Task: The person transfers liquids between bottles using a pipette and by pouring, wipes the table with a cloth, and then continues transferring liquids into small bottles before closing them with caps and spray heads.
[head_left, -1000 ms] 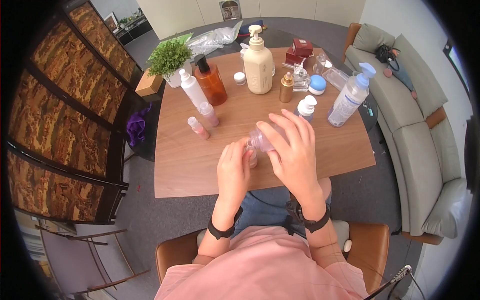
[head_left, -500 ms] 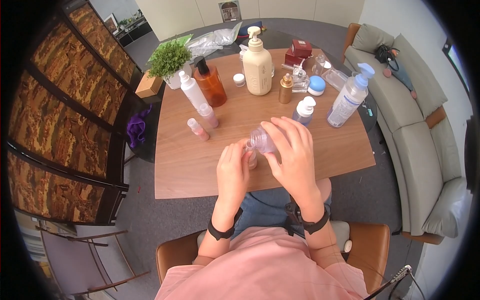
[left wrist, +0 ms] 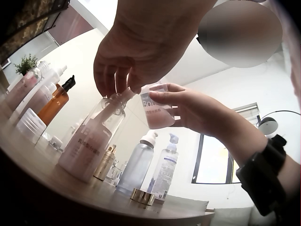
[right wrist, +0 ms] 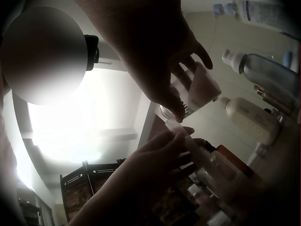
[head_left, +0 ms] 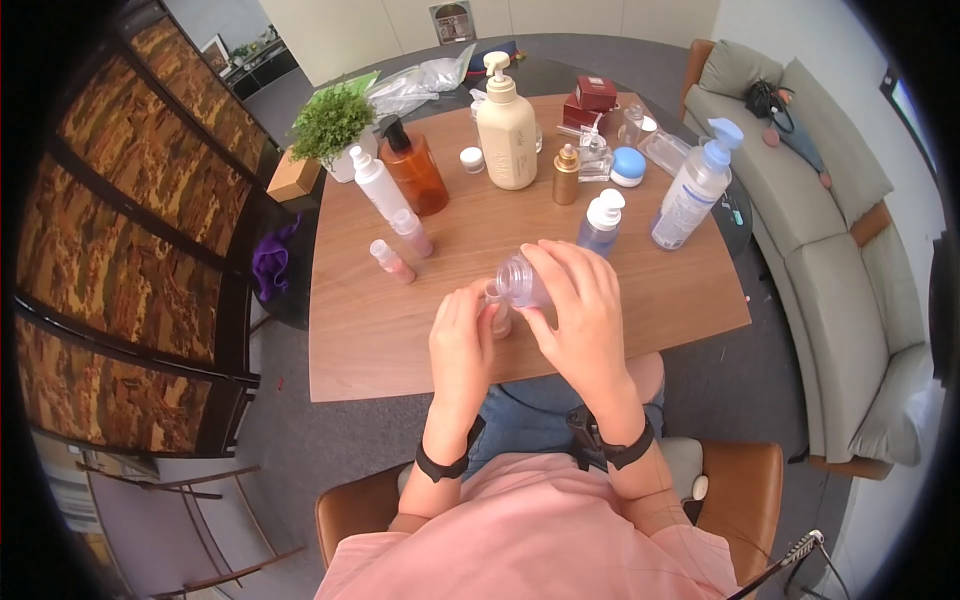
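My left hand [head_left: 460, 335] grips the neck of a clear bottle [left wrist: 87, 148] of pink liquid, which stands on the table. Its fingers and thumb close around the top. Above it, my right hand [head_left: 583, 318] holds a second clear bottle [head_left: 534, 290], tipped sideways with its open mouth at the standing bottle's mouth. This tipped bottle has printed lettering and pinkish contents in the left wrist view. A pale pink streak [right wrist: 178, 128] shows between the two mouths in the right wrist view. Left of my hands stand two small pink bottles [head_left: 394, 264] [head_left: 412, 236].
Behind my hands stand a white-topped pump bottle [head_left: 598, 235], a cream pump bottle [head_left: 510, 140], an amber bottle [head_left: 420, 180], a white spray bottle [head_left: 377, 185] and a gold bottle [head_left: 566, 178]. A clear blue-topped pump bottle [head_left: 690, 200] is at right. A gold ring [left wrist: 142, 197] lies on the table [head_left: 380, 355].
My right hand has come slightly lower and nearer me, turning the tipped bottle so its mouth shows more. The left hand keeps its grip. The head view has shifted slightly.
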A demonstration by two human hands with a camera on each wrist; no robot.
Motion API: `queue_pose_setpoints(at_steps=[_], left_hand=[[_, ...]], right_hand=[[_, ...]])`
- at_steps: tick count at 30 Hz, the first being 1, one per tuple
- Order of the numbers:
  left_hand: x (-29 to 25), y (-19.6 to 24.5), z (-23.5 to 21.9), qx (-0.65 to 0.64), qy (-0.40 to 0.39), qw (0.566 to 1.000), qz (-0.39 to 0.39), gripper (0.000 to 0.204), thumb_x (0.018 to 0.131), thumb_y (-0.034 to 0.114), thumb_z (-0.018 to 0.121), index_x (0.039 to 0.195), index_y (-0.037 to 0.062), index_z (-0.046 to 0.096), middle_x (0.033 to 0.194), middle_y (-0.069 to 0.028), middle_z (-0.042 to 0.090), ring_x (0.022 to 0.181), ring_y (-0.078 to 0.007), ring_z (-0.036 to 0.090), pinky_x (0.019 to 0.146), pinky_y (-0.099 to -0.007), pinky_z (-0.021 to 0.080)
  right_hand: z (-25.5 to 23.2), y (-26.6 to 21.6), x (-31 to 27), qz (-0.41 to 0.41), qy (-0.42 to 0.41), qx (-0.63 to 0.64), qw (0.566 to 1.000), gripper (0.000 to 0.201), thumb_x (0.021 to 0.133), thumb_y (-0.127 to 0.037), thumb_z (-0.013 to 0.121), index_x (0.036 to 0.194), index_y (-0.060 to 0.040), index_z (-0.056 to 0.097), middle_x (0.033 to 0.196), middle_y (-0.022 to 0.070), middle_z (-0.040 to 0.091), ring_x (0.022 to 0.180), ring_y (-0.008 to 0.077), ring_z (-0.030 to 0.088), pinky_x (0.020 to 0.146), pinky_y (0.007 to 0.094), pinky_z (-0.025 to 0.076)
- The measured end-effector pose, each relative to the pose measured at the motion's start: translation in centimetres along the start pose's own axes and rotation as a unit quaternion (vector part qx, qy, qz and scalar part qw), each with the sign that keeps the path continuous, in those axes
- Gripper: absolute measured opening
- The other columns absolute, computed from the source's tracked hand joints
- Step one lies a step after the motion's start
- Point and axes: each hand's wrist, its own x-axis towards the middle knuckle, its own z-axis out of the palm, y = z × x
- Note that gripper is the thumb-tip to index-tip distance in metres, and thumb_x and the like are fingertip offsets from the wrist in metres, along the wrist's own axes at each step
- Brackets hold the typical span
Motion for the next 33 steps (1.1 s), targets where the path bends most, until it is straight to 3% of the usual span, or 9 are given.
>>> queue_pose_setpoints(at_steps=[23, 33], left_hand=[[-0.31, -0.40, 0.36, 0.004, -0.005, 1.000, -0.022, 0.021, 0.087, -0.001, 0.059, 0.108, 0.0011, 0.060, 0.091, -0.0178, 0.062, 0.087, -0.0363, 0.060, 0.075, -0.0425, 0.047], [-0.26, 0.30, 0.18, 0.014, -0.010, 0.999, -0.033, 0.020, 0.086, -0.002, 0.059, 0.106, 0.0006, 0.061, 0.092, -0.0181, 0.062, 0.088, -0.0370, 0.060, 0.077, -0.0424, 0.047]], right_hand=[[-0.04, 0.14, -0.45, 0.002, 0.020, 0.013, 1.000, 0.062, 0.066, -0.010, 0.076, 0.124, -0.0087, 0.054, 0.115, 0.0110, 0.055, 0.108, 0.0299, 0.053, 0.096, 0.0456, 0.041], [-0.29, 0.20, -0.59, 0.003, 0.013, 0.001, 1.000, 0.064, 0.065, -0.009, 0.077, 0.126, -0.0112, 0.056, 0.119, 0.0105, 0.054, 0.114, 0.0297, 0.051, 0.099, 0.0455, 0.040]])
